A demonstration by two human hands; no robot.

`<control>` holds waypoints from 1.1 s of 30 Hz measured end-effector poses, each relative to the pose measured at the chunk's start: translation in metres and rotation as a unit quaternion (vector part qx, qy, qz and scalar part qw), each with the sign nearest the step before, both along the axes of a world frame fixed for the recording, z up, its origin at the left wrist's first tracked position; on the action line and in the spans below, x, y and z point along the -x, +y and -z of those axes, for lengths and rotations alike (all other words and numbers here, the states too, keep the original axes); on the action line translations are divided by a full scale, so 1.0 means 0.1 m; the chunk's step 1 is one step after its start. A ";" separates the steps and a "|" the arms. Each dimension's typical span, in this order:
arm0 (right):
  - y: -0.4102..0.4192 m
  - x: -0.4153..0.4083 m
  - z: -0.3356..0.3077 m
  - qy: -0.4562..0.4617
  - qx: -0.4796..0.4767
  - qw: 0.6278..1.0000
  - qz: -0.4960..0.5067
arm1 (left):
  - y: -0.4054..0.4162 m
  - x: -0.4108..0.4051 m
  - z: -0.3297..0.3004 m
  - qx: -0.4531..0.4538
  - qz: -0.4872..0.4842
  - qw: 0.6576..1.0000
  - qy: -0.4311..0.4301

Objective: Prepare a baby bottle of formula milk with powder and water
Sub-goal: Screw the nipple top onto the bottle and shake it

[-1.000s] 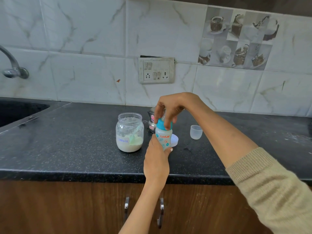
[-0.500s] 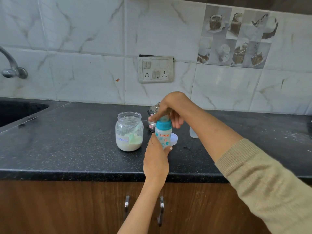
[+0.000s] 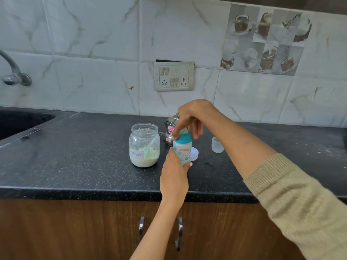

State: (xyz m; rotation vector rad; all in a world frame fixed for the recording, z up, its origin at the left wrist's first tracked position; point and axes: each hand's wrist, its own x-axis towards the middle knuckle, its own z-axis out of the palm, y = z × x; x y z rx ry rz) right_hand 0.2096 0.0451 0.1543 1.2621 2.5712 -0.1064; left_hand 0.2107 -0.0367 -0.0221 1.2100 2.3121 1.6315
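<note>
A small baby bottle (image 3: 183, 151) with a printed label stands upright on the black counter (image 3: 75, 166). My left hand (image 3: 175, 177) is wrapped around its lower body from the near side. My right hand (image 3: 190, 119) comes down from above, fingers pinched on the bottle's teal screw ring (image 3: 183, 138) and teat. To the left stands an open clear jar of formula powder (image 3: 144, 145) with a pale green scoop inside. A small steel pot (image 3: 170, 131) stands behind the bottle, partly hidden by my right hand.
A white lid (image 3: 194, 154) lies just right of the bottle. A clear bottle cap (image 3: 217, 144) stands further right. A sink (image 3: 20, 121) and tap (image 3: 13, 72) are at far left. A switch plate (image 3: 173, 76) is on the tiled wall.
My right hand has turned on the teal ring, its fingers shifting round the top. The clear cap, hidden by my forearm half a second ago, shows again. The bottle and left hand stay put.
</note>
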 end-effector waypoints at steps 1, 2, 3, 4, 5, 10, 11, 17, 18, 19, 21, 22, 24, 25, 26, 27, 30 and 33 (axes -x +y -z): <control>0.01 0.00 0.01 0.003 0.004 1.000 -0.005 | 0.00 0.00 0.00 0.001 0.002 1.000 0.001; 0.02 0.00 0.02 0.008 0.013 1.000 -0.013 | 0.00 0.00 0.00 0.002 0.004 1.000 0.001; 0.04 0.00 0.02 0.011 0.025 0.999 -0.020 | 0.01 0.01 0.00 0.002 0.007 1.000 0.001; 0.05 -0.01 0.01 0.015 0.035 0.999 -0.029 | 0.01 0.01 0.00 0.002 0.010 1.000 -0.001; 0.06 -0.02 -0.01 0.020 0.040 0.998 -0.043 | 0.01 0.02 0.00 0.001 0.014 1.000 -0.004; 0.06 -0.10 -0.03 0.039 0.041 0.989 -0.139 | 0.02 0.07 -0.01 0.002 0.035 0.999 -0.014; 0.08 -0.12 -0.03 0.038 0.041 0.986 -0.155 | 0.02 0.07 -0.01 0.003 0.037 0.999 -0.013; 0.13 -0.19 0.01 0.056 0.040 0.985 -0.160 | 0.02 0.07 0.00 0.003 0.038 0.999 -0.019; 0.13 -0.19 0.02 0.073 0.050 0.987 -0.136 | 0.02 0.07 0.00 0.003 0.038 0.999 -0.019; 0.14 -0.18 0.04 0.086 0.050 0.989 -0.111 | 0.03 0.07 0.00 0.002 0.035 0.999 -0.019; 0.17 -0.15 0.09 0.093 0.034 0.993 -0.064 | 0.03 0.07 0.01 0.003 0.029 0.999 -0.021; 0.17 -0.13 0.12 0.092 0.029 0.994 -0.047 | 0.04 0.07 0.01 0.004 0.028 0.999 -0.021; 0.16 -0.08 0.10 0.070 0.021 0.997 -0.023 | 0.04 0.06 0.00 0.003 0.026 0.999 -0.021; 0.14 -0.07 0.07 0.057 0.024 0.998 -0.016 | 0.04 0.06 0.00 0.002 0.026 0.999 -0.020; 0.12 -0.05 0.04 0.043 0.033 0.998 -0.013 | 0.03 0.06 0.00 0.001 0.026 0.999 -0.019; 0.10 -0.05 0.01 0.033 0.047 0.998 -0.014 | 0.03 0.06 0.00 0.000 0.027 0.999 -0.017; 0.07 -0.06 0.01 0.042 0.079 0.995 -0.047 | 0.04 0.07 0.01 0.001 0.030 0.999 -0.014; 0.09 -0.12 0.07 0.072 0.062 0.993 -0.073 | 0.04 0.07 0.01 -0.002 0.028 0.999 -0.016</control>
